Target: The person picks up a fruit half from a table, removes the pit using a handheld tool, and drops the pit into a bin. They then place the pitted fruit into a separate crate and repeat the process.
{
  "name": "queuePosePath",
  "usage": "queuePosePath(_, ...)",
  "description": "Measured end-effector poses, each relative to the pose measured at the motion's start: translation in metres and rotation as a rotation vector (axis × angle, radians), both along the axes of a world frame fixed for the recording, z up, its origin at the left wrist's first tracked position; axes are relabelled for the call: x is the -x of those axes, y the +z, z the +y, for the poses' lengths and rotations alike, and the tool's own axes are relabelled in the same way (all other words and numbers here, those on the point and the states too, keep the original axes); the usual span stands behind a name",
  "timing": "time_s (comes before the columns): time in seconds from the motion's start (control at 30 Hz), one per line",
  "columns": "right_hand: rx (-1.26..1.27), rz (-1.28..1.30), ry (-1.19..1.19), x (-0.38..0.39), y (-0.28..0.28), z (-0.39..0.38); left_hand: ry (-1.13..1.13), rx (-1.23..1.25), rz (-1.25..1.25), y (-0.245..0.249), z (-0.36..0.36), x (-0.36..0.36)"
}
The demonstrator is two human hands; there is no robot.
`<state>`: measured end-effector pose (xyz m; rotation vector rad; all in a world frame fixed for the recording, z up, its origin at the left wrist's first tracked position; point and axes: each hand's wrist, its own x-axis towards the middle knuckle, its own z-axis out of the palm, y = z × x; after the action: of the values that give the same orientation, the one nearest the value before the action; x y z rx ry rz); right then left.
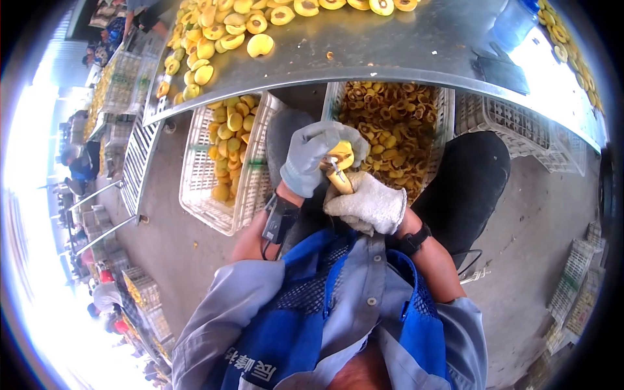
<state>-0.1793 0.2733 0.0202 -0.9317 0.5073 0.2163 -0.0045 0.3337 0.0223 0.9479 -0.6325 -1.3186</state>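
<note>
In a grey glove, my left hand (312, 155) is closed around a halved yellow fruit (340, 153), its cut face turned toward me. My right hand (367, 203), in a white knit glove, grips the wooden handle of a pitting knife (340, 182). The tool's metal end meets the cut face of the fruit. Both hands are above my lap, in front of the crate of scraps (444, 123). Brownish pit pieces and peel-like trimmings (390, 123) fill that crate. The white crate at left (227, 218) holds yellow fruit halves (232, 133).
A metal table (305, 62) spans the front, with many fruit halves (221, 26) piled at its far left. A blue container (513, 25) and a dark flat object (500, 73) lie at its right. More crates (513, 123) stand under the table. Other people (84, 159) work at far left.
</note>
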Motion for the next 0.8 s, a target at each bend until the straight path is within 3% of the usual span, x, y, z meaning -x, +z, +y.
queuePosePath(0.2, -0.131, -0.059, -0.017, -0.002, 0.002, -0.001, 0.206, 0.076, 0.308, 0.005, 0.001, 0.021)
queuePosePath(0.3, -0.162, -0.042, -0.019, -0.004, 0.002, 0.0, 0.317, -0.129, -0.036, 0.018, -0.002, 0.021)
queuePosePath(0.4, -0.163, -0.052, -0.029, -0.006, 0.001, 0.0, 0.216, -0.109, -0.225, 0.018, -0.003, 0.009)
queuePosePath(0.47, -0.115, -0.04, -0.029, -0.008, 0.003, 0.0, 0.143, -0.25, 0.139, 0.025, -0.003, 0.009)
queuePosePath(0.53, -0.083, -0.103, -0.078, -0.01, 0.006, 0.002, 0.226, -0.168, 0.273, 0.025, -0.002, 0.014)
queuePosePath(0.6, -0.121, -0.125, -0.064, -0.01, 0.006, 0.002, 0.193, -0.148, 0.085, 0.029, 0.001, 0.007)
queuePosePath(0.67, -0.157, -0.1, -0.04, -0.012, 0.004, 0.002, 0.355, -0.202, -0.347, 0.037, -0.003, 0.009)
queuePosePath(0.77, -0.148, -0.197, -0.05, -0.011, 0.009, 0.002, 0.535, -0.067, -1.26, 0.041, 0.008, -0.021)
queuePosePath(0.8, -0.171, -0.229, -0.056, -0.009, 0.011, -0.002, 0.576, -0.048, -1.389, 0.04, 0.013, -0.04)
